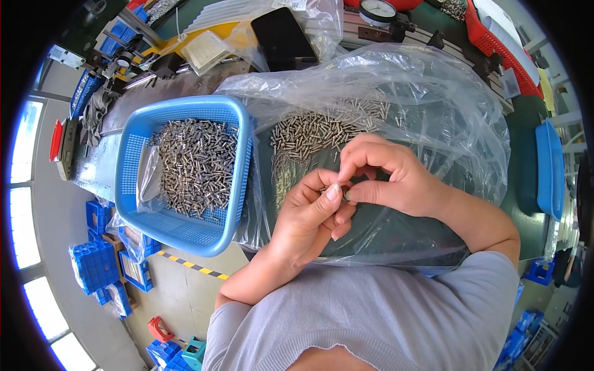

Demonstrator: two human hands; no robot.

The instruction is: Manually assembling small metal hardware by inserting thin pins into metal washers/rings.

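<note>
My left hand point(312, 210) is curled with its thumb on top, and a few small metal pins point(324, 190) show in its fingers. Close against it, my right hand point(387, 173) has thumb and fingertips pinched together; whatever is between them is too small to make out. Both hands are over a clear plastic bag point(445, 136) spread on the dark green table. Beyond them on the plastic lies a loose pile of small metal pins point(309, 133). To the left, a blue plastic basket point(127, 167) holds a heap of similar pins point(198, 167) and a crumpled clear bag point(150, 179).
A black phone point(283, 38) lies on plastic at the back. Behind are a dial gauge point(377, 11) and a red basket point(504, 49). A blue tray point(549, 170) stands at the right edge. Blue crates point(96, 266) sit on the floor at left.
</note>
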